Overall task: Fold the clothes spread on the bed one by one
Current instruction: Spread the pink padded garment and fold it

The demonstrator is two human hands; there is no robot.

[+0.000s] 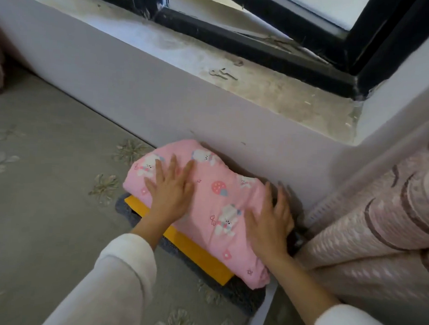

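Note:
A folded pink garment (pixel 217 192) printed with white bunnies and strawberries lies on top of a small stack against the wall. Under it show a yellow folded piece (pixel 197 255) and a dark grey fluffy one (pixel 237 296). My left hand (pixel 170 187) lies flat on the pink garment's left part, fingers straight and spread. My right hand (pixel 270 218) rests with straight fingers on its right edge, next to the wall corner.
The grey bed cover (pixel 47 192) with flower embroidery stretches to the left. A white wall ledge and a dusty window sill (pixel 273 91) run behind the stack. A rolled pink patterned quilt (pixel 378 223) stands close on the right.

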